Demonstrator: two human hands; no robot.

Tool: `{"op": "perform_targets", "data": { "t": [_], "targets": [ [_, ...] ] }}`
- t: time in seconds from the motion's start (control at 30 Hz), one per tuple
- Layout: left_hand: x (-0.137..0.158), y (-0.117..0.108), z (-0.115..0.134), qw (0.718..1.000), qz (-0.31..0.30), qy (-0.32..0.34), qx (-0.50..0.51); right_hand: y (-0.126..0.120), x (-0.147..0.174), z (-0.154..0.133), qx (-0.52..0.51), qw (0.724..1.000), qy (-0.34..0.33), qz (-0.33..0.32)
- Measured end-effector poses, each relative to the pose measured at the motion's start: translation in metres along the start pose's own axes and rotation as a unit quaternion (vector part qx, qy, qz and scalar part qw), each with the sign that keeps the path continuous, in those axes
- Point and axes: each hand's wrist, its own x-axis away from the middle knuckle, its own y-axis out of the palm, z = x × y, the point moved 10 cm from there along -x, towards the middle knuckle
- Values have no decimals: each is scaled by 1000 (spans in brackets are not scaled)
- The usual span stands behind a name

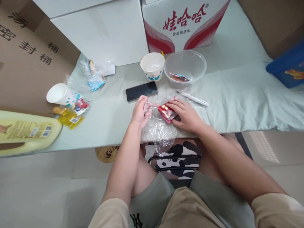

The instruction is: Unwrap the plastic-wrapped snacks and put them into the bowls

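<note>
My right hand is closed over a small red packet near the front edge of the table. Its fingers lie across the packet's right end. Just to the left, my left hand pinches crumpled clear plastic wrap, which stretches under the packet and hangs over the table edge. Behind my left hand lies a dark phone. A white-handled knife rests behind my right hand.
A clear plastic bowl holding a packet stands beside a paper cup. At the left are a tipped paper cup, a yellow packet, a pale yellow jug and plastic wrappers. Boxes line the back.
</note>
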Motion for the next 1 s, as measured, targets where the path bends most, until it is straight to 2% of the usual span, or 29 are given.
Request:
{"op": "perform_targets", "data": {
  "t": [0.07,0.2,0.33,0.43,0.57,0.67,0.77,0.87,1.0],
  "targets": [
    [-4,-7,2,1000,22,0,17,-4,-2,-3,-6,1000,-8,12],
    [-7,-23,13,995,79,52,19,-13,-5,-6,-23,999,-8,47],
    [-5,-26,16,994,88,67,4,-25,-3,6,-40,992,50,110],
    [1,-7,4,999,31,21,6,-29,1,19,-70,982,98,148],
    [18,37,-21,990,-93,-76,72,-25,2,16,-81,983,70,149],
    [26,55,-23,980,-125,-82,130,-16,0,2,-69,991,4,118],
    [29,62,-21,975,-140,-93,142,-16,0,5,-69,991,17,117],
    [28,53,-19,979,-104,-127,120,-22,0,20,-113,980,81,140],
    [22,14,-10,985,29,-137,105,-33,4,32,-189,960,102,180]
  ]
}}
